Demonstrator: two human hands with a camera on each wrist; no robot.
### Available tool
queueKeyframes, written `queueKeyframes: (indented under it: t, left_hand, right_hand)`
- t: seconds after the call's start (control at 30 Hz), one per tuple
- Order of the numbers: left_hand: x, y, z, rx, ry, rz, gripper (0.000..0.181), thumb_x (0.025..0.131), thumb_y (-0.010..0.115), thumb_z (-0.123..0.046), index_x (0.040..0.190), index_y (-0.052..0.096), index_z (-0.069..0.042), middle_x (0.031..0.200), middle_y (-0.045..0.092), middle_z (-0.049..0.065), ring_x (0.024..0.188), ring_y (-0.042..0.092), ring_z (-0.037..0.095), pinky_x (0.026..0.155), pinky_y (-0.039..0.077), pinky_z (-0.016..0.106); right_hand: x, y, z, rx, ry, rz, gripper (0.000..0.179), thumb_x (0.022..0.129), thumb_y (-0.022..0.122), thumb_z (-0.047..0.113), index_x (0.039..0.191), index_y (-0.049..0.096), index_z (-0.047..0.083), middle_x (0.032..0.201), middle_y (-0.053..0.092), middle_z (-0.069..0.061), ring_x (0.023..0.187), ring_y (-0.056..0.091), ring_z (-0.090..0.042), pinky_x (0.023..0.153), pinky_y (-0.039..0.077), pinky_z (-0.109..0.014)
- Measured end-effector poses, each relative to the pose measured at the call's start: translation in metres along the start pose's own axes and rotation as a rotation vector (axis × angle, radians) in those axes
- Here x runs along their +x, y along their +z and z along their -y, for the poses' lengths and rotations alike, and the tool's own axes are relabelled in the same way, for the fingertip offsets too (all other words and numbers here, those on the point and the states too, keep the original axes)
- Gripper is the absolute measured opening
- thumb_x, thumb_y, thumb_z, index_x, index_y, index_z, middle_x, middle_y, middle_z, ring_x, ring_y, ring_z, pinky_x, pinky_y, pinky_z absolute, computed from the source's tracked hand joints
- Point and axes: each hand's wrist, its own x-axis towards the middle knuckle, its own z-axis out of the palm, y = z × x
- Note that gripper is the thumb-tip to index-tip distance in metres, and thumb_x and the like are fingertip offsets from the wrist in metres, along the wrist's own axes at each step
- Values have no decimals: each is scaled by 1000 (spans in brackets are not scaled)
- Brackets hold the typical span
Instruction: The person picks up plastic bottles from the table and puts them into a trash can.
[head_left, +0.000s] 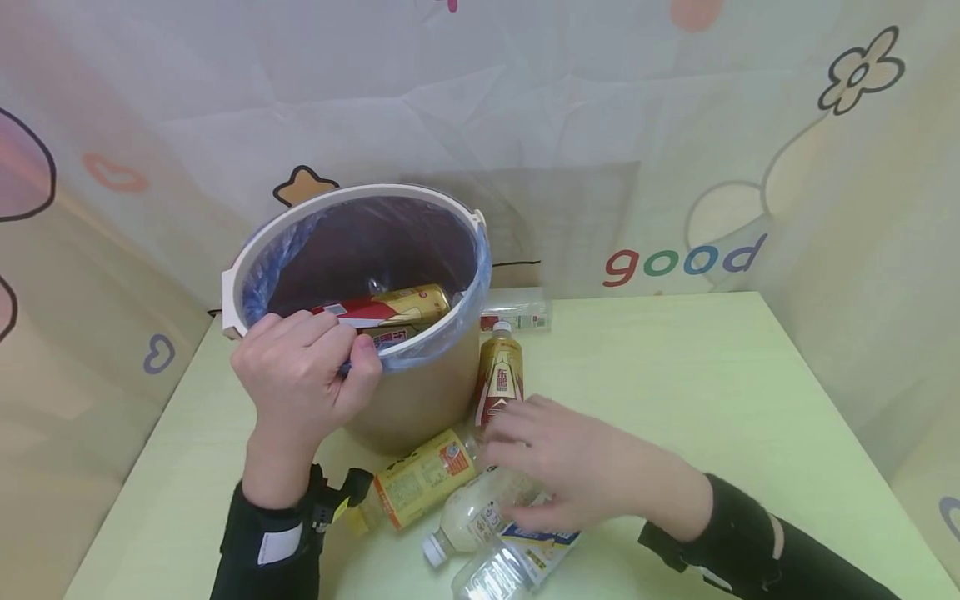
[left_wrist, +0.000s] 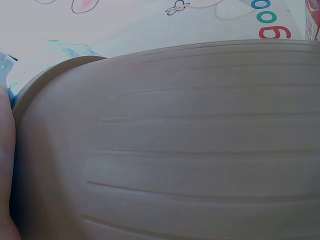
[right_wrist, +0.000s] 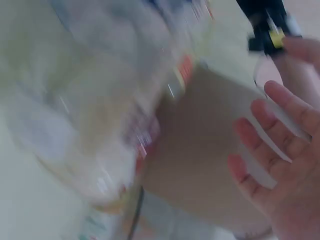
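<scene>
My left hand (head_left: 300, 367) grips the near rim of a beige bin (head_left: 420, 408) lined with a blue plastic bag (head_left: 457, 333). Inside the bin lie a red-and-gold drink container (head_left: 412, 307) and other items, partly hidden by the rim. In the left wrist view the bin's ribbed wall (left_wrist: 200, 140) fills most of the picture. My right hand (head_left: 558, 462) hovers over loose bottles with nothing in it, fingers spread apart in the right wrist view. Around it lie a red-and-gold bottle (head_left: 500, 371), a yellow-labelled bottle (head_left: 423, 477), a whitish bottle (head_left: 476, 512) and a clear blue-labelled bottle (head_left: 517, 558).
Another clear bottle (head_left: 517, 310) lies behind the bin, against the back of the pale green table (head_left: 675, 375). A printed curtain (head_left: 562, 125) hangs around the table's back and sides.
</scene>
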Motion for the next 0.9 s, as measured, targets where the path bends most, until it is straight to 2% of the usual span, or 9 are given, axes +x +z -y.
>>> queueKeyframes:
  t: [0.1, 0.2, 0.33, 0.47, 0.57, 0.77, 0.9]
  left_hand:
    - [1, 0, -1, 3, -1, -16, 34, 81, 46, -25, 50, 38, -12, 48, 34, 1, 43, 32, 20, 46, 15, 36]
    - [1, -1, -1, 2, -2, -28, 33, 81, 46, -24, 51, 37, -13, 48, 32, 0, 43, 31, 20, 46, 14, 36]
    - [1, 0, 0, -7, 2, -18, 34, 82, 46, -25, 51, 39, -12, 48, 34, 1, 43, 32, 20, 46, 15, 36]
    - [-1, 0, 1, -12, 7, 0, 35, 82, 47, -26, 51, 41, -12, 48, 36, 2, 43, 34, 21, 45, 16, 36]
    - [-2, 0, 2, -13, 6, 6, 35, 82, 47, -26, 51, 41, -12, 49, 37, 2, 43, 34, 21, 45, 17, 36]
    - [-3, 1, 3, -20, 6, 24, 34, 80, 48, -26, 51, 43, -11, 49, 39, 3, 44, 37, 22, 44, 19, 36]
    - [-3, 0, 4, -16, 6, 32, 34, 80, 48, -26, 51, 43, -11, 49, 39, 3, 44, 37, 22, 44, 20, 36]
  right_hand:
    - [-6, 13, 13, 8, -17, 134, 59, 88, 49, 67, 130, 56, 26, 123, 55, 10, 118, 47, -9, 103, 38, -37]
    - [-10, 25, 24, -1, -56, 193, 68, 86, 39, 75, 131, 54, 27, 122, 53, 11, 115, 47, -9, 102, 38, -36]
    - [-15, 38, 31, -5, -75, 204, 69, 87, 37, 76, 131, 53, 27, 122, 54, 12, 113, 48, -8, 96, 40, -31]
    - [-19, 49, 33, 9, -57, 237, 67, 88, 39, 73, 134, 53, 27, 125, 54, 12, 115, 48, -8, 97, 40, -30]
    - [-20, 55, 34, -22, -63, 247, 66, 89, 38, 72, 133, 53, 26, 124, 54, 12, 115, 48, -8, 97, 41, -30]
    - [-23, 61, 35, -68, -85, 230, 62, 92, 35, 70, 130, 57, 25, 124, 55, 11, 113, 48, -9, 96, 41, -29]
    - [-26, 62, 36, -63, -84, 227, 56, 94, 38, 65, 130, 58, 26, 126, 55, 11, 114, 48, -8, 97, 40, -28]
